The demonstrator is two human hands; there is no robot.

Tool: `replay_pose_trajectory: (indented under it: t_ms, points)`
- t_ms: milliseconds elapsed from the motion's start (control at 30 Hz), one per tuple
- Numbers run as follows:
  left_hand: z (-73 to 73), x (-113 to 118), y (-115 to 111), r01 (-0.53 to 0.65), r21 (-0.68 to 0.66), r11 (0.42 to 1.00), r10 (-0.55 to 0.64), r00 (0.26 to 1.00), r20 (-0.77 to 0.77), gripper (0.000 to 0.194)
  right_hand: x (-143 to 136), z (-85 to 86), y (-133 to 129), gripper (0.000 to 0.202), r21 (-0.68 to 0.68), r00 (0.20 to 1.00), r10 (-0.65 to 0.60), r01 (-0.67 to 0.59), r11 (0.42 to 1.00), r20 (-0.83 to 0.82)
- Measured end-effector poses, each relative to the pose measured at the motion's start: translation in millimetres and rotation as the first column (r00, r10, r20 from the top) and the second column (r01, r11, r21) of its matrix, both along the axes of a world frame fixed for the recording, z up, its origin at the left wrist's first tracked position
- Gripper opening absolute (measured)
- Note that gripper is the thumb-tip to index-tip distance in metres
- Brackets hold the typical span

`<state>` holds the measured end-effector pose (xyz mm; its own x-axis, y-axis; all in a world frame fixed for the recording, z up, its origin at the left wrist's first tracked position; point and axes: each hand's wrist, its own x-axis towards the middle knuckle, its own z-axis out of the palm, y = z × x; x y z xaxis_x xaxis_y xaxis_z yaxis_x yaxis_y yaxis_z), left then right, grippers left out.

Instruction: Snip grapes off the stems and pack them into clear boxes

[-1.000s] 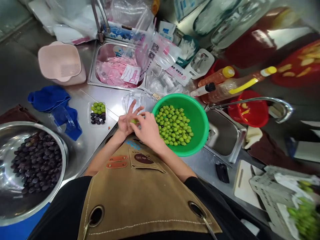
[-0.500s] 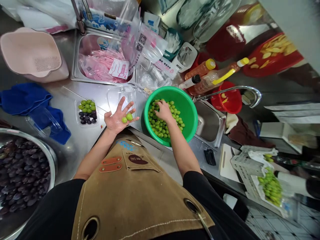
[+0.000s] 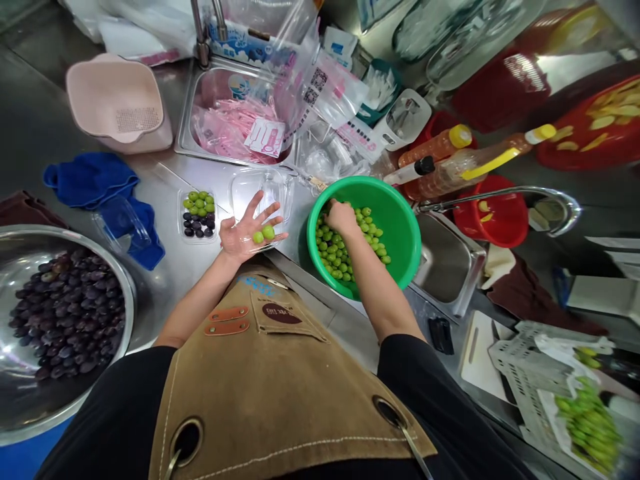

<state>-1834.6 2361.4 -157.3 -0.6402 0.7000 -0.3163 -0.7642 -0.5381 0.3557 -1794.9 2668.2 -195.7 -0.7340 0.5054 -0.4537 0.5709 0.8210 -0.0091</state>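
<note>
My left hand (image 3: 250, 230) is palm up with its fingers spread, and two green grapes (image 3: 263, 233) rest on it. Under its fingers an open clear plastic box (image 3: 243, 193) lies on the steel counter. Inside the green bowl (image 3: 405, 233), my right hand (image 3: 341, 217) is among loose green grapes (image 3: 335, 257), its fingers curled down and their tips hidden. Left of my left hand stands a small clear box (image 3: 216, 235), with green grapes (image 3: 199, 203) at the back and dark grapes (image 3: 199, 225) in front.
At the left are a steel bowl (image 3: 131, 300) of dark grapes, a blue cloth (image 3: 93, 180) and a pink basin (image 3: 107, 93). Behind is a sink (image 3: 183, 127) with pink packets. A tap (image 3: 505, 191), small sink (image 3: 445, 267), bottles (image 3: 440, 170) and red bowl (image 3: 515, 213) stand right.
The view has shifted, so the scene sits further right and more of the steel bowl shows. My right hand's fingers have curled further down among the grapes. My left hand keeps its two grapes.
</note>
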Motion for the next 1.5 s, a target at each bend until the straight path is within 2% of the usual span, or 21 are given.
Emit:
replay_pose_trajectory:
  t_ms: [133, 233, 300, 333, 400, 467, 500, 600, 700, 767, 833, 900, 933, 1033, 1133, 1200, 1300, 1500]
  points:
    - [-1.3, -2.7, -0.6, 0.001, 0.016, 1.000, -0.001, 1.000, 0.011, 0.092, 6.0, 8.5, 5.4, 0.042, -0.014, 0.985, -0.109, 0.108, 0.994, -0.135]
    - [-3.4, -4.9, -0.1, 0.000, 0.026, 1.000, 0.000, 1.000, 0.001, 0.090, 23.2, 32.0, -9.2, 0.036, -0.109, 0.901, -0.200, 0.171, 0.979, -0.386]
    - [-5.3, -6.4, 1.1, -0.006, 0.038, 0.999, 0.007, 1.000, -0.019, 0.088, 36.7, 53.5, -39.9, 0.033, -0.259, 0.781, -0.227, 0.087, 0.962, -0.581]
    - [-6.0, -7.1, 1.8, -0.009, 0.041, 0.999, 0.010, 1.000, -0.027, 0.087, 42.0, 63.9, -61.0, 0.033, -0.339, 0.717, -0.229, -0.010, 0.941, -0.658]
    - [-6.5, -8.2, 3.2, -0.013, 0.025, 1.000, 0.014, 0.999, -0.032, 0.085, 46.3, 80.5, -108.6, 0.030, -0.464, 0.648, -0.224, -0.225, 0.857, -0.728]
    - [-6.0, -9.2, 4.2, -0.023, -0.018, 1.000, 0.022, 0.999, -0.028, 0.085, 40.7, 88.7, -152.7, 0.026, -0.504, 0.648, -0.172, -0.369, 0.781, -0.742]
    - [-5.6, -9.8, 4.5, -0.025, -0.039, 0.999, 0.024, 0.999, -0.029, 0.086, 35.3, 89.8, -170.3, 0.023, -0.497, 0.657, -0.137, -0.400, 0.770, -0.741]
    - [-5.8, -12.3, 4.4, -0.023, -0.058, 0.998, 0.019, 0.998, -0.056, 0.091, 19.1, 87.7, -202.2, 0.016, -0.429, 0.697, -0.042, -0.391, 0.814, -0.715]
    - [-6.8, -16.1, 4.2, -0.023, -0.037, 0.999, 0.020, 0.997, -0.068, 0.096, 18.1, 88.3, -208.8, 0.020, -0.386, 0.692, 0.000, -0.402, 0.830, -0.721]
    - [-6.3, -18.7, 4.0, -0.011, -0.040, 0.999, 0.009, 0.998, -0.058, 0.096, 26.6, 89.3, -198.6, 0.027, -0.392, 0.628, -0.054, -0.413, 0.822, -0.776]
    - [-4.5, -20.9, 3.0, 0.011, -0.041, 0.999, -0.013, 0.999, -0.044, 0.094, 36.8, 85.6, -171.9, 0.032, -0.412, 0.546, -0.178, -0.342, 0.845, -0.819]
    - [-1.9, -22.3, 1.1, 0.027, -0.021, 0.999, -0.027, 0.999, -0.037, 0.094, 43.7, 74.6, -127.7, 0.037, -0.412, 0.497, -0.287, -0.160, 0.897, -0.819]
    - [-0.4, -22.7, 0.0, 0.030, -0.008, 1.000, -0.030, 0.999, -0.037, 0.094, 45.0, 66.8, -100.9, 0.039, -0.389, 0.500, -0.318, -0.040, 0.920, -0.805]
    - [4.0, -22.3, -2.1, 0.042, 0.003, 0.999, -0.042, 0.998, -0.046, 0.096, 41.0, 39.7, -21.6, 0.033, -0.259, 0.654, -0.352, 0.238, 0.936, -0.670]
    - [8.8, -21.2, -1.3, 0.054, 0.005, 0.999, -0.054, 0.998, -0.032, 0.097, 31.9, 15.1, 24.3, 0.042, -0.162, 0.839, -0.308, 0.263, 0.951, -0.448]
    - [11.8, -21.2, 0.0, 0.047, 0.025, 0.999, -0.047, 0.999, -0.013, 0.098, 27.0, 2.5, 31.6, 0.055, -0.120, 0.917, -0.237, 0.209, 0.970, -0.321]
    - [15.0, -23.4, 1.8, 0.023, 0.046, 0.999, -0.023, 1.000, 0.002, 0.097, 23.5, -9.3, 26.9, 0.060, -0.067, 0.956, -0.188, 0.177, 0.982, -0.227]
    - [14.9, -32.0, 2.0, 0.035, 0.083, 0.996, -0.032, 0.999, -0.040, 0.097, 20.9, -8.3, 33.0, 0.060, -0.060, 0.997, -0.036, 0.033, 0.998, -0.063]
